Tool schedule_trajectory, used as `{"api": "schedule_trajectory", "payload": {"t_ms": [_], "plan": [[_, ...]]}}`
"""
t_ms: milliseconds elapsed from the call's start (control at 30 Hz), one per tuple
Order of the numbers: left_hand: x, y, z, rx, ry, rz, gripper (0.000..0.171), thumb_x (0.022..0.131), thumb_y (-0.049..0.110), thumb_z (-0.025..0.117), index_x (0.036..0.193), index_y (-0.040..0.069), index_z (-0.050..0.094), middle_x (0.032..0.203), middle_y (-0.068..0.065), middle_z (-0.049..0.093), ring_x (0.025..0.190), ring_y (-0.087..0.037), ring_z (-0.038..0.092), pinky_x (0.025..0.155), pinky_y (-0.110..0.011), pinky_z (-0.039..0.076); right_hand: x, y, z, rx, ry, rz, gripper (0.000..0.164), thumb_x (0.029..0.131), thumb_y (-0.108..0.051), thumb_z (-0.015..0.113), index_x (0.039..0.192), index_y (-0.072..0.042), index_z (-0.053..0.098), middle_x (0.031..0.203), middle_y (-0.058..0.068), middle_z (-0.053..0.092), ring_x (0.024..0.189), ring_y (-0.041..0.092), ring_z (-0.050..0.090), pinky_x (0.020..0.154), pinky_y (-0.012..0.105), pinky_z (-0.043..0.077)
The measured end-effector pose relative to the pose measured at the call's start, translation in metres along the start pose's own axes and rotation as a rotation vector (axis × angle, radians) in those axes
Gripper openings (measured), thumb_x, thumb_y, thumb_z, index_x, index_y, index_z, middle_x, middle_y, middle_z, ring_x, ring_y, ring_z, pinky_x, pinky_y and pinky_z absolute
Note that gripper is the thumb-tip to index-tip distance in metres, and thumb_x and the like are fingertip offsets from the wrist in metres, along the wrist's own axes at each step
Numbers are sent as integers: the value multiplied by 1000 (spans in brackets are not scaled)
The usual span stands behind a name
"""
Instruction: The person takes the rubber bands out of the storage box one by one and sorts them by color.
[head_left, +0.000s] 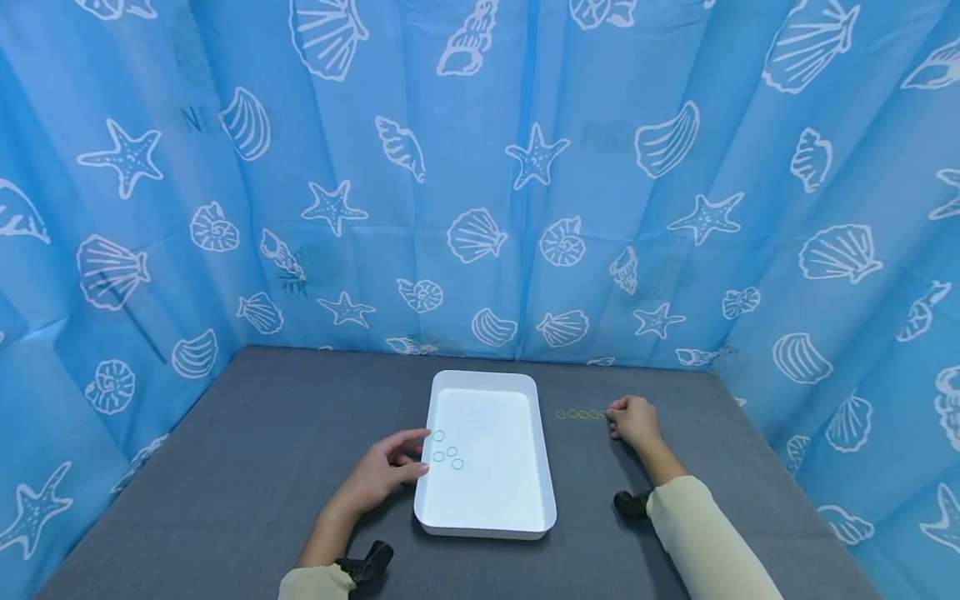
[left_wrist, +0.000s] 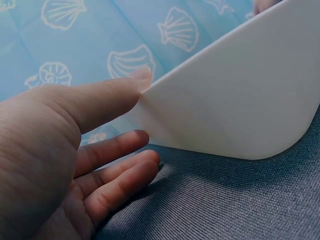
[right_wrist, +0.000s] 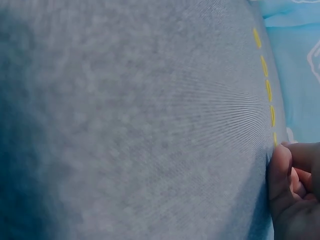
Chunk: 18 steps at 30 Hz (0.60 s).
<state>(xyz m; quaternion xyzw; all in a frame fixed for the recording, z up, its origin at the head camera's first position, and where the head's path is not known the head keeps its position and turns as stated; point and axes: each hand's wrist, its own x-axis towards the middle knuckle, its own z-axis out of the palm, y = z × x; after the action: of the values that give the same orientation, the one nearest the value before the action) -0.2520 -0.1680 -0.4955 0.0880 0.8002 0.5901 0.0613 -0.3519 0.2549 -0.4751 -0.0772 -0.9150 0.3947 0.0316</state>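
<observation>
Yellow rings [head_left: 583,414] lie in a row right of the tray [head_left: 498,475], the right hand [head_left: 634,422] pinching the rightmost. Left wrist view: the left hand [left_wrist: 55,145] touches the tray's rim, fingers spread. Right wrist view: thumb and fingertip pressed together.

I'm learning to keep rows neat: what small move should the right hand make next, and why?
Probably ease the right hand open and leave the end yellow ring there: the fingers appear to pinch that ring, which lines up with the four other yellow rings on the table.
</observation>
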Motion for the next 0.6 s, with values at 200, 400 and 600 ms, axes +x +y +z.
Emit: {"api": "schedule_trajectory", "payload": {"t_ms": [200,400,600], "plan": [[-1,2,0,14,8,-11,53,87,24,74,136,16,56,120,-12,60,88,-21,60,73,-36,47,-5,2,-1,129,25,0,14,96,-2,57,102,10,61,80,15,63,60,13,58,52,25,49],[-1,4,1,29,12,-14,53,87,24,74,136,17,56,120,-11,60,88,-21,59,72,-36,46,-13,-2,-1,254,23,-3,20,97,-4,57,110,10,59,88,18,63,67,15,59,58,27,51],[-2,4,2,20,18,-21,53,87,23,74,137,17,56,121,-11,60,88,-21,59,71,-36,46,-22,-17,-1,299,11,-29,23,97,-7,58,113,9,60,94,21,63,71,15,59,60,29,51]]}}
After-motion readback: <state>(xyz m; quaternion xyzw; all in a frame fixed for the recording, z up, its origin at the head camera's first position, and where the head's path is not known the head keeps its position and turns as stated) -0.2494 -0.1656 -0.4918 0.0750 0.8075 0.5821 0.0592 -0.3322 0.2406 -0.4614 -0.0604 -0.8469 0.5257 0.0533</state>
